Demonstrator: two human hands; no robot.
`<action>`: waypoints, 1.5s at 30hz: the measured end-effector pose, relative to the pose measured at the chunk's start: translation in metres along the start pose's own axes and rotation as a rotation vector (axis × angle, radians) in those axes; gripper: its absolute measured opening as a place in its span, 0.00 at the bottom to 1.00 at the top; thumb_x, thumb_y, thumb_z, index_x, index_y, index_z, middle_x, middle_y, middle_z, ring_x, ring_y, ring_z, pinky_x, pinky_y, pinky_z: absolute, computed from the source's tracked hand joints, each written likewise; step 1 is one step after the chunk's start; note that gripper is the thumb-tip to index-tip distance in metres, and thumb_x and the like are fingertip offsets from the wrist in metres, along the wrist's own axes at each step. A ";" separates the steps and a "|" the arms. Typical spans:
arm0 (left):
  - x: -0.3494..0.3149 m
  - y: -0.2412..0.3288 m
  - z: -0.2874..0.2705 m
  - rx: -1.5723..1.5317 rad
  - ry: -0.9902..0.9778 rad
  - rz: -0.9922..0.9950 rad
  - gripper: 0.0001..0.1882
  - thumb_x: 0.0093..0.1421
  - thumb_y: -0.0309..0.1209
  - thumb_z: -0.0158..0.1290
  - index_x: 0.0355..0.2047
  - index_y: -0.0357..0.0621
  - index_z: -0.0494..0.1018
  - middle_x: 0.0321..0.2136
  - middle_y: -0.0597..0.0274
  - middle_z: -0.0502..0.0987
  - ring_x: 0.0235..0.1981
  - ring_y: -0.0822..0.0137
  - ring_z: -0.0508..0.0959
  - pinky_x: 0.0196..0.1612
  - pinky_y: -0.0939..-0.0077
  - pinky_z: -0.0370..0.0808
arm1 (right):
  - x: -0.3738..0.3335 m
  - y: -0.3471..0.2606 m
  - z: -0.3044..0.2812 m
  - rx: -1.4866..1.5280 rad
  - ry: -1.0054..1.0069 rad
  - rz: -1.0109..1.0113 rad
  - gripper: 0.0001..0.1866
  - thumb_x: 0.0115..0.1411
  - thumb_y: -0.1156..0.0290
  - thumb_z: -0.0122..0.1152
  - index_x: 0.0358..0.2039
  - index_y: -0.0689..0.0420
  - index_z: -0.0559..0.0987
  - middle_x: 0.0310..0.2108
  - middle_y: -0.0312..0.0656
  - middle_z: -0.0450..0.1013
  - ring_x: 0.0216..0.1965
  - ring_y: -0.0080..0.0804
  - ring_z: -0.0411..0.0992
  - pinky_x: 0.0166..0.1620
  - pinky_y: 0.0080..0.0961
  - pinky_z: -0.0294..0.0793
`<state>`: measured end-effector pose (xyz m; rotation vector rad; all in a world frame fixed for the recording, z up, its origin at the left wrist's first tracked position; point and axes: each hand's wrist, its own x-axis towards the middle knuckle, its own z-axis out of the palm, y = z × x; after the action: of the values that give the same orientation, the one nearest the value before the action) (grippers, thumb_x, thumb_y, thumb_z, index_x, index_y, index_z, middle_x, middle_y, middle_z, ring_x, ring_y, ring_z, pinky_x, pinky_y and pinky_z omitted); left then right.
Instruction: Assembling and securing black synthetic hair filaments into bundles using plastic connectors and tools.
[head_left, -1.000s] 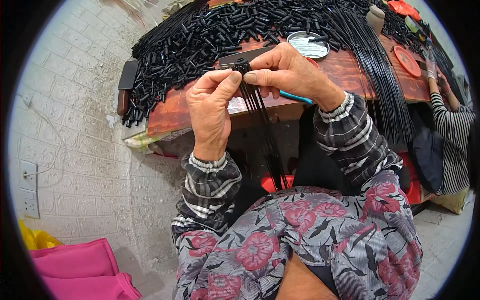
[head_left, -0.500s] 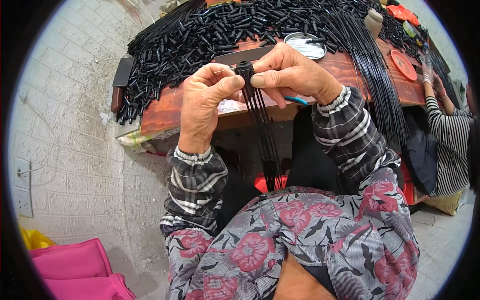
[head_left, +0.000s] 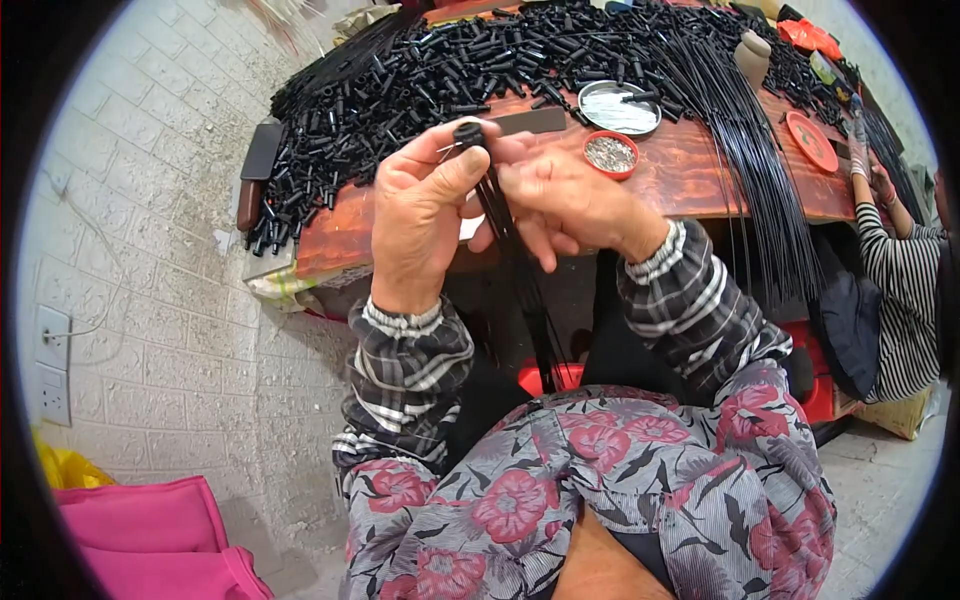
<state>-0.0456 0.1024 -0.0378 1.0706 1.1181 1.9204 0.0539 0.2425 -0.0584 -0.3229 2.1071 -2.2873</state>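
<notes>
We see the left hand (head_left: 415, 220) raised in front of the table (head_left: 690, 175), its grip pinching the top of a bundle of thin black rods (head_left: 518, 250) between thumb and forefinger. A round black cap (head_left: 467, 133) shows at the head of the bundle, and a thin pin (head_left: 450, 147) sticks out beside it, toward the left. The rods hang down from there, past the table's near edge, to the lap. The right hand (head_left: 580, 205) is just beside the bundle, its fingers partly curled and blurred; we cannot tell whether its grip is pinching anything.

Behind the hands, we see a large heap of short black tubes (head_left: 430, 100) across the table, with a cleaver (head_left: 260, 155) at its left end. Just beyond the right hand sits a red bowl (head_left: 612, 177) of small bits, and near it a round metal dish (head_left: 622, 131) holding pale strips. Farther right, long black rods (head_left: 765, 190) droop over the table edge, and an orange plate (head_left: 811, 142) lies near a co-worker's striped sleeve (head_left: 885, 235).
</notes>
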 end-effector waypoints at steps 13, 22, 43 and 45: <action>-0.009 -0.014 -0.004 0.029 -0.229 0.188 0.10 0.54 0.29 0.49 0.31 0.32 0.66 0.21 0.57 0.70 0.19 0.69 0.71 0.25 0.79 0.70 | 0.008 0.034 0.017 -0.335 -0.059 -0.013 0.09 0.51 0.68 0.59 0.22 0.60 0.73 0.15 0.32 0.66 0.14 0.17 0.63 0.17 0.16 0.62; -0.028 -0.051 0.001 -0.325 0.007 0.114 0.26 0.58 0.51 0.39 0.24 0.36 0.66 0.12 0.65 0.61 0.12 0.76 0.57 0.15 0.82 0.53 | -0.016 0.011 0.002 -0.371 0.178 -0.215 0.13 0.46 0.74 0.61 0.34 0.63 0.75 0.22 0.35 0.71 0.22 0.16 0.67 0.24 0.14 0.66; -0.054 -0.068 0.017 -0.145 0.247 0.161 0.24 0.55 0.49 0.47 0.22 0.35 0.67 0.11 0.66 0.63 0.12 0.78 0.59 0.16 0.86 0.54 | -0.022 -0.012 0.026 -0.893 0.294 -0.366 0.08 0.44 0.79 0.58 0.28 0.64 0.74 0.19 0.43 0.71 0.20 0.29 0.72 0.24 0.20 0.69; -0.057 -0.067 0.017 -0.155 0.218 0.158 0.24 0.55 0.48 0.47 0.22 0.35 0.67 0.12 0.66 0.63 0.12 0.78 0.59 0.16 0.86 0.54 | -0.022 -0.012 0.028 -0.906 0.271 -0.365 0.07 0.44 0.79 0.58 0.27 0.64 0.74 0.20 0.44 0.71 0.21 0.31 0.72 0.24 0.21 0.69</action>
<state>0.0041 0.0888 -0.1108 0.9043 1.0042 2.2529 0.0818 0.2197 -0.0474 -0.4395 3.3603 -1.3683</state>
